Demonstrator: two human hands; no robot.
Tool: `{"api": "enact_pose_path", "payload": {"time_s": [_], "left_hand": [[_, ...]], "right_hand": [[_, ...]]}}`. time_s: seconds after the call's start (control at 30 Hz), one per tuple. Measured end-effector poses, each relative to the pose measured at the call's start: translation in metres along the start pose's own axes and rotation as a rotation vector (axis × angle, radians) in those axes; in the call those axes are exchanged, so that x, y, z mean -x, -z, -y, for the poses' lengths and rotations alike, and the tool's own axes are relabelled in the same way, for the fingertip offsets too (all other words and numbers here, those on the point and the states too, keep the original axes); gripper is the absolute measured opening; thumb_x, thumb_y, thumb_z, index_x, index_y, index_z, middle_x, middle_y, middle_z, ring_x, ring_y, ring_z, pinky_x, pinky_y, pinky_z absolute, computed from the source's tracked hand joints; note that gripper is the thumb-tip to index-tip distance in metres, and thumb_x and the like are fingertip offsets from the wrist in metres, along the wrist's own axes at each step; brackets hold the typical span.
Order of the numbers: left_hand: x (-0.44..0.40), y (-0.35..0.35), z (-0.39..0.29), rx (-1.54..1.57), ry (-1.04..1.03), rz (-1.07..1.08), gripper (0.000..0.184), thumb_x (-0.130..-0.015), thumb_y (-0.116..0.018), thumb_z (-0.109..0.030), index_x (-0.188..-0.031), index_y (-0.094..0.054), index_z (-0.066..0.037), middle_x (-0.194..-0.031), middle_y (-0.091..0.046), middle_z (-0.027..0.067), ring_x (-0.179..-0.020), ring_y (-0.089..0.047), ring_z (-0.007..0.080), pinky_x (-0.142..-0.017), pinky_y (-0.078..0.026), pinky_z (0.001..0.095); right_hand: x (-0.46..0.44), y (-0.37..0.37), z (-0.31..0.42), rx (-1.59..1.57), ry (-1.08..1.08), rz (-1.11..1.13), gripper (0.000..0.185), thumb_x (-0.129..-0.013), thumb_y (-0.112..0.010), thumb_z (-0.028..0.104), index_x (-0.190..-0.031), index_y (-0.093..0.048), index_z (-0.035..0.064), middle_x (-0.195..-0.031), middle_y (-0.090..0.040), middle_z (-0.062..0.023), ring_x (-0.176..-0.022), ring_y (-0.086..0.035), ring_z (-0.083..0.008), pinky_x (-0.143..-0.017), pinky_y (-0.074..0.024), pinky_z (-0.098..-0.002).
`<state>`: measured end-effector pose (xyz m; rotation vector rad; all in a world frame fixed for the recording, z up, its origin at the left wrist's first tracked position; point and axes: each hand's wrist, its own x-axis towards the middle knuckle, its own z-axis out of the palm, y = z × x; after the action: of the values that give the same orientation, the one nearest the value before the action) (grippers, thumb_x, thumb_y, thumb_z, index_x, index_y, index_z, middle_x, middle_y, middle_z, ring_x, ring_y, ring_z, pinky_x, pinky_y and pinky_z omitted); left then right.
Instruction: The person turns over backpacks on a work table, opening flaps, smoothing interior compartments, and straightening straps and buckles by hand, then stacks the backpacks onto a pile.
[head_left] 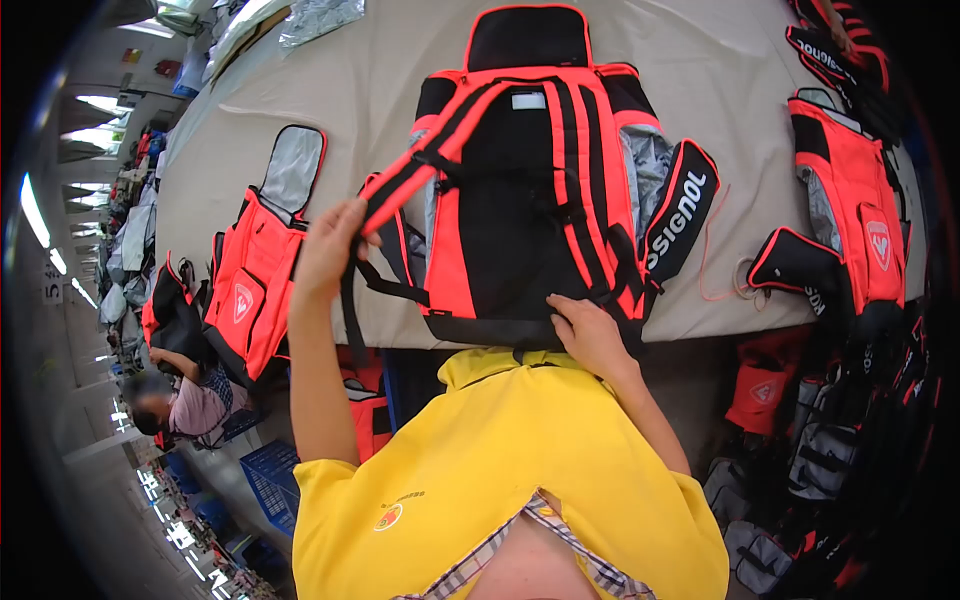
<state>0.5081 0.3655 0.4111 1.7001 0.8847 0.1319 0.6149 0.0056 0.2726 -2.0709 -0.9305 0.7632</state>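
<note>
A red and black backpack (500, 235) lies on its front before me, its back panel and straps facing up. My left hand (335, 245) is closed around the lower end of one padded shoulder strap (432, 150), pulling it out to the left above the table. Webbing hangs below that hand. Flat on the black bottom edge of the bag rests my right hand (592, 335), fingers spread, gripping nothing. The other shoulder strap (577, 180) runs down the right of the back panel. The top flap (528, 38) is folded out away from me, and a lettered side pocket (683, 210) sticks out at the right.
Another red backpack (245, 280) sits at the table's left edge, and one more (865, 215) lies at the right. A person (195, 400) is at the far left. Blue crates (270, 480) and more bags (825, 455) are below the cloth-covered table (370, 60).
</note>
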Motion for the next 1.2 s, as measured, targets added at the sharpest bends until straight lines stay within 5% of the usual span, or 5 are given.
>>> {"api": "enact_pose_path", "payload": {"time_s": [0.3, 0.43, 0.6, 0.7, 1.2], "left_hand": [[0.037, -0.081, 0.154, 0.074, 0.123, -0.081, 0.027, -0.105, -0.058, -0.023, -0.123, -0.062, -0.003, -0.078, -0.07, 0.0025, -0.058, -0.055, 0.007, -0.059, -0.047, 0.0245], [0.042, -0.09, 0.162, -0.193, 0.071, -0.18, 0.032, -0.102, -0.06, -0.025, -0.128, -0.061, -0.008, -0.085, -0.075, 0.009, -0.075, -0.073, 0.0206, -0.069, -0.053, 0.035], [0.041, -0.095, 0.174, -0.295, 0.071, -0.219, 0.036, -0.102, -0.058, -0.033, -0.129, -0.06, -0.009, -0.09, -0.077, 0.0098, -0.089, -0.074, 0.0323, -0.078, -0.054, 0.043], [0.038, -0.093, 0.178, -0.234, 0.07, -0.206, 0.038, -0.102, -0.059, -0.032, -0.131, -0.06, -0.008, -0.089, -0.076, 0.0119, -0.087, -0.074, 0.0313, -0.076, -0.054, 0.0411], [0.021, -0.081, 0.191, 0.013, 0.123, -0.019, 0.027, -0.105, -0.056, -0.019, -0.128, -0.06, -0.004, -0.082, -0.069, 0.0035, -0.065, -0.059, 0.0081, -0.058, -0.048, 0.0253]], "right_hand": [[-0.016, -0.007, -0.012, -0.085, -0.05, 0.04, 0.039, -0.1, -0.058, 0.018, -0.136, -0.059, 0.0034, -0.115, -0.073, -0.0195, -0.1, -0.072, -0.0337, -0.089, -0.0564, -0.0417], [-0.042, -0.025, -0.015, -0.818, -0.358, -0.077, 0.06, -0.105, -0.059, 0.022, -0.152, -0.035, -0.0062, -0.125, -0.068, -0.0189, -0.11, -0.069, -0.0241, -0.096, -0.056, -0.0349], [-0.103, 0.0, 0.003, -1.537, -0.743, 0.106, 0.025, -0.1, -0.068, 0.034, -0.108, -0.065, 0.0103, -0.099, -0.068, -0.0021, -0.108, -0.066, -0.0188, -0.098, -0.0501, -0.0453], [-0.111, 0.021, -0.009, -1.903, -0.06, 0.11, 0.021, -0.104, -0.061, 0.025, -0.118, -0.065, 0.0099, -0.104, -0.07, -0.0025, -0.112, -0.066, -0.0195, -0.101, -0.0496, -0.0439], [-0.04, 0.055, 0.015, -1.843, 0.029, -0.5, 0.044, -0.106, -0.055, 0.037, -0.144, -0.051, 0.0152, -0.14, -0.057, -0.0195, -0.132, -0.054, -0.0371, -0.11, -0.0421, -0.0504]]}}
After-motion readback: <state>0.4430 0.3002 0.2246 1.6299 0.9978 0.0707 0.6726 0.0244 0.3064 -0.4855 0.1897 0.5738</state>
